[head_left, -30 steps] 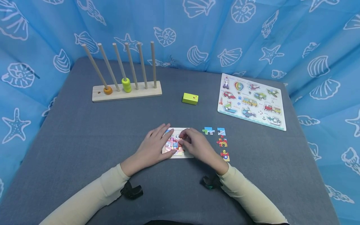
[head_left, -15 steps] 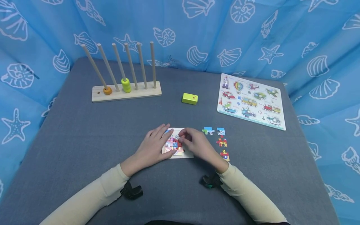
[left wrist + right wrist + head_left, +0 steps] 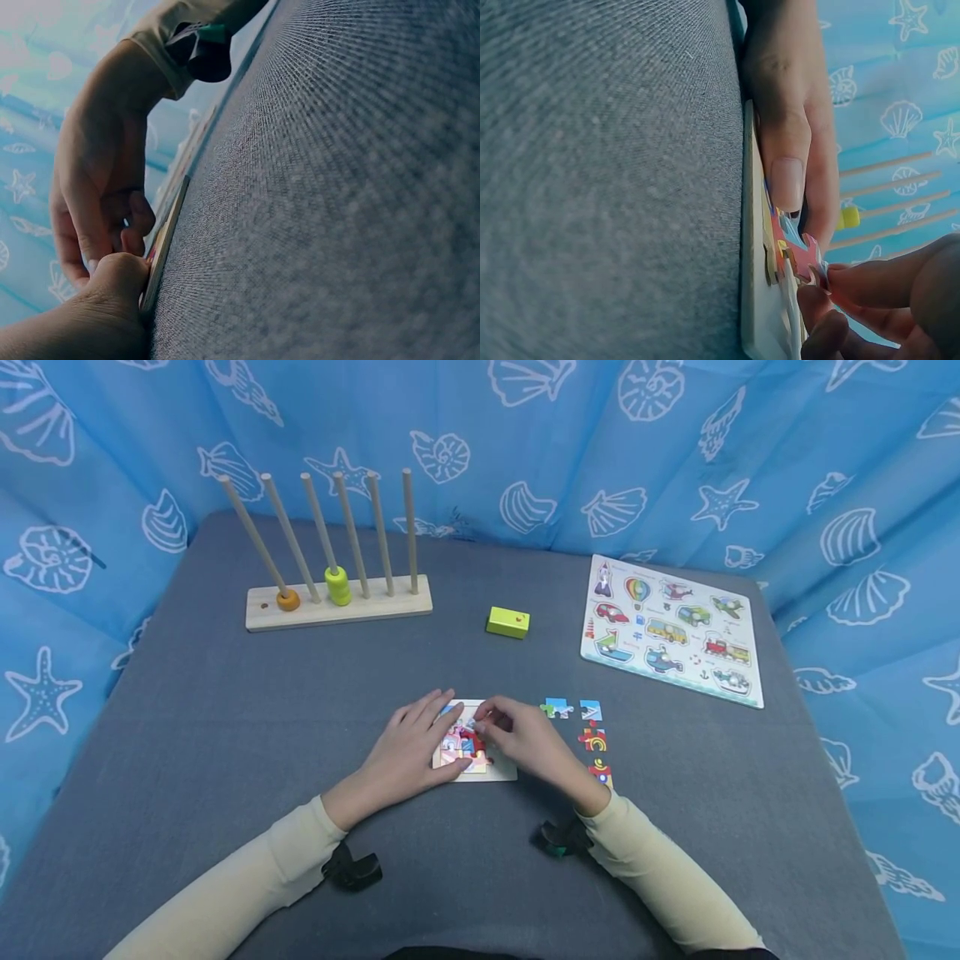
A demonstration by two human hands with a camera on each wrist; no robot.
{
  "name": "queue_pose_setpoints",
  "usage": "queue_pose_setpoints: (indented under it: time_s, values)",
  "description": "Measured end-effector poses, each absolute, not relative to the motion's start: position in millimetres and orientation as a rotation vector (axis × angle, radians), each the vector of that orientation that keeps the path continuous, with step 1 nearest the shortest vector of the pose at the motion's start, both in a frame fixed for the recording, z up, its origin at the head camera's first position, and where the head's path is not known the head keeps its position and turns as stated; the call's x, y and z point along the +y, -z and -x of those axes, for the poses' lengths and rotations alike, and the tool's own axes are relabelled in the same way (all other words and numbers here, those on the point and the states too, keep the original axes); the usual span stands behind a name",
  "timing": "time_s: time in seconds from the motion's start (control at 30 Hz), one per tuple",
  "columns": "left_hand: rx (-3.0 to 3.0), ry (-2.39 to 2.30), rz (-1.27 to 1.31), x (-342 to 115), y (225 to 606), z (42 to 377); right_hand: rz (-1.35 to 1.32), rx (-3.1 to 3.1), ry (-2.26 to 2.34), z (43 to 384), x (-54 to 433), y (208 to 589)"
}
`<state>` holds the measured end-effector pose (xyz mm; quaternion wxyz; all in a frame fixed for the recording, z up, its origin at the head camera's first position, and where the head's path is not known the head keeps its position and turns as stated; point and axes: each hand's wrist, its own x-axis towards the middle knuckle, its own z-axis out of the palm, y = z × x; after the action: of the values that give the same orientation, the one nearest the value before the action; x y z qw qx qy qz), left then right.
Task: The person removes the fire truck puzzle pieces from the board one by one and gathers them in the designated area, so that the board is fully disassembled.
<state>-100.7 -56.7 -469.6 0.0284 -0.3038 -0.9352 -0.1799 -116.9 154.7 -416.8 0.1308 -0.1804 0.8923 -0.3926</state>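
Note:
My left hand (image 3: 408,747) lies spread over the left side of a small jigsaw board (image 3: 504,770), its fingers extended and its thumb along the near part. Pink, red and blue pieces fill part of the board; both hands cover some of it. Over the board's right side is my right hand (image 3: 525,735). In the right wrist view its thumb and fingers pinch a pink-red jigsaw piece (image 3: 806,259), which is tilted up from the board. The left thumb (image 3: 787,180) rests close by at the board's edge.
Right of the board lie several loose jigsaw pieces (image 3: 593,741). Farther back are a green block (image 3: 507,622), a vehicle picture puzzle (image 3: 671,681) and a wooden peg stand (image 3: 390,603) with orange and green beads. A blue shell-print curtain (image 3: 525,452) hangs behind the table.
My right hand's fingertips have shifted slightly toward the board's far side, pinching the jigsaw piece. The left hand has stayed in place.

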Motion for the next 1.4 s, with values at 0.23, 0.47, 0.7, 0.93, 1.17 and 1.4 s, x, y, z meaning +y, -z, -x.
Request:
queue_pose_setpoints:
  time_s: [0.23,0.47,0.7,0.93,1.17,1.4]
  values:
    - [-2.884,0.563,0.938,-56.5,469.0,100.6,0.485,2.559,1.156,117.2,155.3,415.7]
    - [-2.879,0.571,0.936,-56.0,468.8,100.9,0.404,2.516,1.183,117.7,155.8,413.3]
    - [-2.892,0.575,0.936,-55.9,468.5,101.3,0.374,2.498,1.190,119.2,157.0,412.8]
    - [-2.878,0.595,0.932,-55.9,467.9,101.3,0.286,2.460,1.223,123.1,158.8,415.3]
    - [-2.916,0.599,0.923,-55.8,466.4,100.7,0.218,2.512,1.241,128.5,170.7,409.4]
    - [-2.939,0.595,0.918,-55.3,467.1,100.9,0.185,2.572,1.199,130.5,205.9,398.8]
